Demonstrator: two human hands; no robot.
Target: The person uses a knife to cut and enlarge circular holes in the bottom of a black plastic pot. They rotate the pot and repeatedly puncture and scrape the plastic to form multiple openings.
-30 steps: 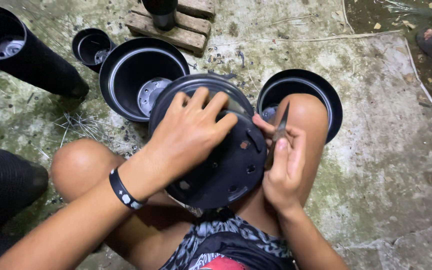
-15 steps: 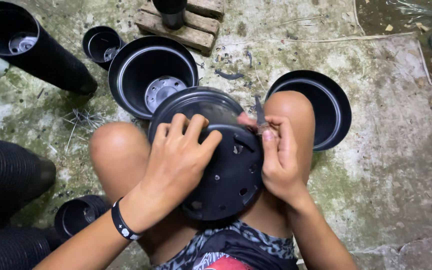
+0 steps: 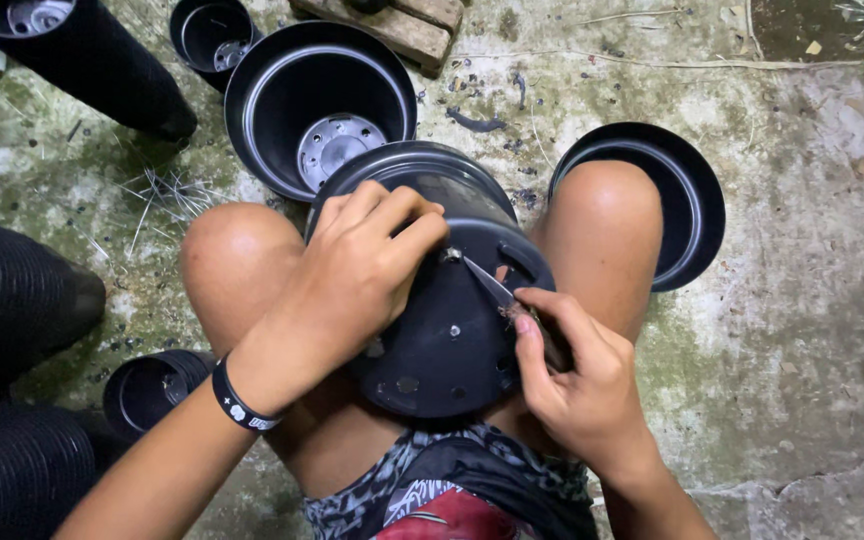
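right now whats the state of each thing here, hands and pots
left hand: gripping the held pot's base, fingers spread
right hand: shut on the knife
knife: tip against the held pot's base edge
held pot: tipped on its side between the knees, base toward the camera
big pot: upright, open, nothing inside
right pot: upright, partly hidden by a knee
small pot: upright, open

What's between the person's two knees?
In the head view, a black pot lies on its side between the knees, bottom toward the person. The left hand steadies it while the right hand puts a knife to its base.
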